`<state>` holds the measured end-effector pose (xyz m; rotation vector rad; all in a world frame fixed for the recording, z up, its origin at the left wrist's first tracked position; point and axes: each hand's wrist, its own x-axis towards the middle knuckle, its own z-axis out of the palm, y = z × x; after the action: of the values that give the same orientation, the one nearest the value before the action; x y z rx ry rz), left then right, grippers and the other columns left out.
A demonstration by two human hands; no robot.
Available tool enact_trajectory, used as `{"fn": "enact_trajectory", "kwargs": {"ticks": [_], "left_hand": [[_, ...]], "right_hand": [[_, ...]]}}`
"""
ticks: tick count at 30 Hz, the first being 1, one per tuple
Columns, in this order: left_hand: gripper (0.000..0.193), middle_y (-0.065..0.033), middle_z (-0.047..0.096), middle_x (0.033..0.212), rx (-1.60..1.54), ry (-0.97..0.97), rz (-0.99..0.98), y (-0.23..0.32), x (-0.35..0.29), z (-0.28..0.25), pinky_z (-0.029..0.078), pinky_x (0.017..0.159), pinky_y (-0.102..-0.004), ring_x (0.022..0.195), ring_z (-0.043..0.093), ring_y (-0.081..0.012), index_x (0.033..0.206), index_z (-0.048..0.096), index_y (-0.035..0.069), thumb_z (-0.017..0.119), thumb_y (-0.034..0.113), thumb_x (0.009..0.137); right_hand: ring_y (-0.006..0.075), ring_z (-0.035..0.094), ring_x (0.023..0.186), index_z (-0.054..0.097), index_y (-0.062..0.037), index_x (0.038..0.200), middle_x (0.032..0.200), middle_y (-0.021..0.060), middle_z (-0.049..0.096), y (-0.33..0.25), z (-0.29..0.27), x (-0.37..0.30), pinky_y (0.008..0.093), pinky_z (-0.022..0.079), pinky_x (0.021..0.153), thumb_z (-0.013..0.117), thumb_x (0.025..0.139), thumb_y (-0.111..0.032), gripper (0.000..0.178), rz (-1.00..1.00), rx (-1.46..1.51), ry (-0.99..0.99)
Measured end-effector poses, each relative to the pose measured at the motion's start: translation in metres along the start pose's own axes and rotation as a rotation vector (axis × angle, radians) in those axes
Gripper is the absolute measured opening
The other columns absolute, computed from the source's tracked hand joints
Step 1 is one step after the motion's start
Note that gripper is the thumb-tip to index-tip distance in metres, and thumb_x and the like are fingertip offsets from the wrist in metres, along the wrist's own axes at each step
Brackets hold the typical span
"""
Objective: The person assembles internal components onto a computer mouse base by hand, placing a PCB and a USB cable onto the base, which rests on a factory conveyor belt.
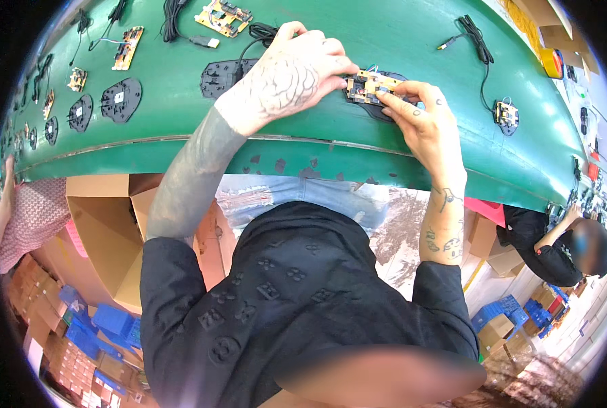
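Your board [370, 86] was over a dark base [377, 113] on the green bench [303, 158], ahead of you and slightly right. Couldn't tell if it was seated or just resting; your fingers and the board itself hid the contact.

Right hand [426, 115]: thumb and fingertips drawn in close, pinching the board's right end, other fingers loosely curled. Left hand [291, 76]: thumb and index tips nearly together at the left end, rest bent. Couldn't tell whether the left pair gripped the edge or only steadied it.

One hand per end probably helped you keep the board level and square to the base. Fingertip contact near the ends also left most of the parts on top uncovered. Wrists came in from either side, likely so you could see down between them.

Spare base [220, 79] lay just left, partly behind your left hand; a black cable [261, 30] ran down toward it. Loose board [224, 17] sat farther back, beside a bundled lead [173, 20], I'd guess coiled to stop tangles. More bases [121, 100] were set apart along the left, probably for easy picking. Off right, another unit [505, 117] lay well clear of your elbow.
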<state>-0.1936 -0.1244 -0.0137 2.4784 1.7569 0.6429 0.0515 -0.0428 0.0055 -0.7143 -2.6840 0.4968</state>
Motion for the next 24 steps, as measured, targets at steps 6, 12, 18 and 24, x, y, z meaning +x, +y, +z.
{"fn": "enact_trajectory", "kwargs": {"ticks": [6, 12, 18, 24], "left_hand": [[0.036, -0.0013, 0.063, 0.1, 0.032, 0.032, -0.034, 0.023, -0.004, -0.003, 0.039, 0.095, -0.0378, 0.091, 0.06, -0.0185, 0.113, 0.069, 0.013, 0.072, 0.037, 0.085], [0.037, -0.0017, 0.063, 0.1, 0.009, 0.044, -0.079, 0.026, -0.002, 0.001, 0.042, 0.093, -0.0371, 0.091, 0.061, -0.0192, 0.112, 0.069, 0.012, 0.073, 0.035, 0.083], [0.038, -0.0017, 0.062, 0.1, -0.006, 0.009, -0.116, 0.031, 0.002, 0.0, 0.045, 0.09, -0.0374, 0.092, 0.061, -0.0197, 0.11, 0.07, 0.011, 0.074, 0.034, 0.081], [0.037, -0.0015, 0.06, 0.103, 0.038, -0.005, -0.109, 0.035, 0.004, 0.001, 0.046, 0.089, -0.0366, 0.094, 0.06, -0.0191, 0.109, 0.072, 0.01, 0.073, 0.035, 0.081]], "right_hand": [[0.0273, 0.061, 0.101, 0.073, -0.0215, 0.113, 0.111, 0.0069, 0.062, 0.009, 0.0, -0.005, 0.0374, 0.054, 0.087, 0.071, 0.076, -0.001, 0.041, -0.039, 0.002, -0.021], [0.0283, 0.061, 0.104, 0.073, -0.0228, 0.112, 0.114, 0.0064, 0.062, 0.018, 0.006, -0.008, 0.0391, 0.052, 0.091, 0.071, 0.074, -0.002, 0.043, -0.08, 0.005, 0.02], [0.0255, 0.061, 0.115, 0.073, -0.0211, 0.112, 0.124, 0.0038, 0.064, 0.025, 0.002, -0.006, 0.0375, 0.051, 0.094, 0.071, 0.074, -0.002, 0.043, -0.166, -0.038, 0.017], [0.0213, 0.063, 0.115, 0.073, -0.0226, 0.111, 0.123, 0.0, 0.068, 0.035, 0.004, -0.007, 0.0353, 0.051, 0.094, 0.07, 0.074, -0.002, 0.043, -0.212, -0.048, 0.024]]}}
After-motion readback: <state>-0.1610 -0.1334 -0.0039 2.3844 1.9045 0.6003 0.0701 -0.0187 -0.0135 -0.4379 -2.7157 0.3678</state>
